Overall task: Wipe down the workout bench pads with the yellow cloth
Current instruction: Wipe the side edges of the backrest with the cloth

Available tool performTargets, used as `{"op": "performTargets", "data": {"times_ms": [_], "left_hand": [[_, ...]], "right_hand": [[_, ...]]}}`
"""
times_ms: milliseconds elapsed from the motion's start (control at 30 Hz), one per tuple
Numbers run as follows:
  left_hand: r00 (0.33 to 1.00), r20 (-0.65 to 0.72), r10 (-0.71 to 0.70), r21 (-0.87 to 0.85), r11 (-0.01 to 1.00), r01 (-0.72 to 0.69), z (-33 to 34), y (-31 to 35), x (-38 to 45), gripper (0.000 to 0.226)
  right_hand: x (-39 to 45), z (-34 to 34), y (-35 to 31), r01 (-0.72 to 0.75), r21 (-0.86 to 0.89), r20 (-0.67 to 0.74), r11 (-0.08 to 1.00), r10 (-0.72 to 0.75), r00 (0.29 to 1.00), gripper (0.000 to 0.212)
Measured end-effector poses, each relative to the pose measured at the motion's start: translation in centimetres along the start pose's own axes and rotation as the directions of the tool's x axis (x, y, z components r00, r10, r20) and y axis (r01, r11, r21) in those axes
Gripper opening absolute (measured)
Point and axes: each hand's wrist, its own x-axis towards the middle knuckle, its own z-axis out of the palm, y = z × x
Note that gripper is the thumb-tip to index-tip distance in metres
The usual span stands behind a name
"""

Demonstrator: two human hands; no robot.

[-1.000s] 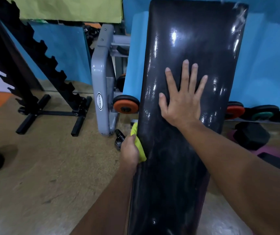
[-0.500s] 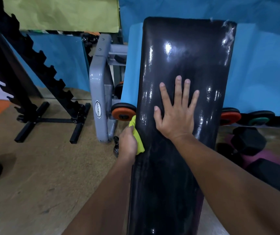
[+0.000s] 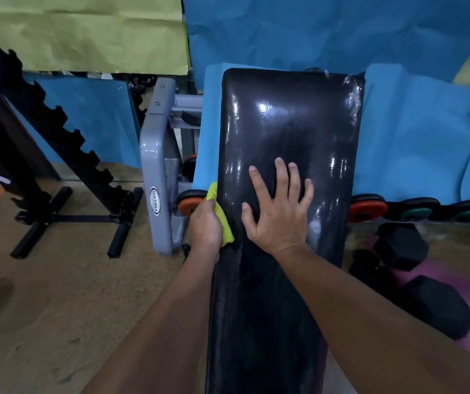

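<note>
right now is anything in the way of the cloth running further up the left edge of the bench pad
Nothing visible blocks it. The left hand grips the yellow cloth against the left edge of the bench pad, and that edge is bare above it. The right hand rests flat on top, clear of the edge.

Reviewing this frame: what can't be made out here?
- Head view: most of the yellow cloth is hidden by the left hand and the pad's edge.
- Bench pad: near end cut off by the bottom edge.
- Black dumbbells: blurred, markings unreadable.

Left grip (image 3: 206, 226) curled (clenched), right grip (image 3: 278, 214) flat, fingers splayed.
</note>
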Motion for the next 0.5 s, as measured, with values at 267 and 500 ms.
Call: {"op": "performTargets", "data": {"times_ms": [267, 500], "left_hand": [[1.0, -0.013, -0.003, 0.077, 0.997, 0.004, 0.1, 1.6, -0.8, 0.045], [0.985, -0.008, 0.172, -0.016, 0.985, -0.172, 2.1, 5.8, -0.2, 0.027]], "right_hand": [[5.7, -1.2, 0.3, 0.084, -0.011, 0.069, 0.996, -0.083, 0.994, 0.071], [5.6, -0.4, 0.2, 0.084, -0.051, 0.089, 0.995, -0.08, 0.993, 0.074]]}}
